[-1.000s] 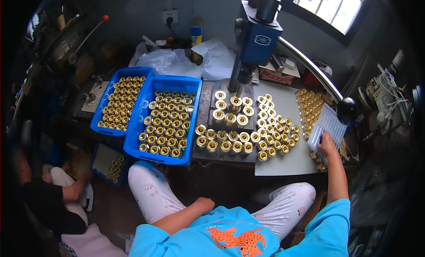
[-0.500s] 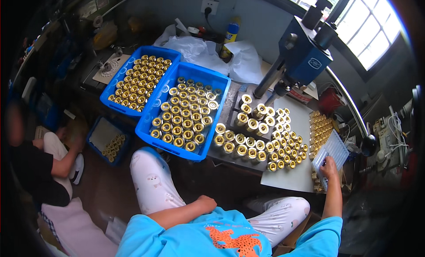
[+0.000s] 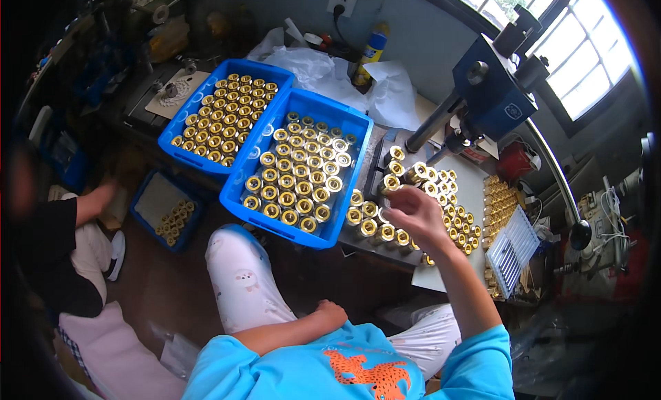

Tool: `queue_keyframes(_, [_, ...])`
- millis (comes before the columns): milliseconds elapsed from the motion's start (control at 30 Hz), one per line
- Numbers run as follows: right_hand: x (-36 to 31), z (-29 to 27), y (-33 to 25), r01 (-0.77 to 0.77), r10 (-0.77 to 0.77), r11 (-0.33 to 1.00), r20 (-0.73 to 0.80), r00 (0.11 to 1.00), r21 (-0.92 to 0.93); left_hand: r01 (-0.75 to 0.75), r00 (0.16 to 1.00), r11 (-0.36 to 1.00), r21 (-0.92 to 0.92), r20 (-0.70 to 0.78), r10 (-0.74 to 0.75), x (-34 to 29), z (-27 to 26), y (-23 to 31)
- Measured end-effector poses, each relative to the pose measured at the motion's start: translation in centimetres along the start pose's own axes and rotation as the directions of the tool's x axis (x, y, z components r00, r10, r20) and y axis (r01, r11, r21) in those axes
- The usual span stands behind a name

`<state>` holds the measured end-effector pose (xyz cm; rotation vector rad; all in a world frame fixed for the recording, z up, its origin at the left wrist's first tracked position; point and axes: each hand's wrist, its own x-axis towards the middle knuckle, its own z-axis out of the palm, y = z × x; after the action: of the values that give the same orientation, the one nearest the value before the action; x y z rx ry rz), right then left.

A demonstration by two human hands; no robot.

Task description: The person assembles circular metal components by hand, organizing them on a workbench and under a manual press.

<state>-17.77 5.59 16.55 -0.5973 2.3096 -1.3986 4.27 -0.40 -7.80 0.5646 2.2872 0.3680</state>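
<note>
My right hand (image 3: 411, 214) reaches over the rows of brass fittings (image 3: 385, 186) standing on the grey metal plate (image 3: 375, 167) under the blue press machine (image 3: 492, 97). Its fingers hover at the fittings, and whether they grip one I cannot tell. My left hand (image 3: 330, 314) rests closed in my lap, near my knee, holding nothing I can see. Two blue trays (image 3: 296, 224) (image 3: 180, 145) filled with brass fittings sit to the left of the plate. Smaller brass parts (image 3: 458, 221) cover the white sheet to the right.
A white slotted rack (image 3: 513, 252) lies at the bench's right end beside stacked brass pieces (image 3: 499, 200). Crumpled white bags (image 3: 310, 62) and a spray can (image 3: 368, 52) stand at the back. Another person (image 3: 62, 248) sits low on the left near a floor tray (image 3: 169, 217).
My right hand has left the white slotted rack at the right and moved left over the brass fittings on the plate. The view has tilted and shifted; my left hand stays in my lap.
</note>
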Motion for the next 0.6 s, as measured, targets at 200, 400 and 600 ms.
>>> queue_keyframes(200, [10.4, 9.2, -1.8, -0.04, 0.076, 0.971, 0.147, 0.986, -0.234, 0.002, 0.999, 0.999, -0.047, -0.033, -0.003, -0.5, -0.3, -0.3])
queue_keyframes(400, [14.1, 12.6, 0.8, 0.058, 0.005, 0.839, 0.114, 0.993, -0.541, 0.021, 0.997, 0.998, -0.067, -0.072, -0.026, -2.2, -1.6, -0.5])
queue_keyframes(600, [15.3, 13.3, 1.9, 0.165, 0.042, 0.745, 0.291, 0.956, -0.647, -0.001, 0.991, 0.998, -0.064, -0.131, -0.008, -3.2, -2.3, -0.6])
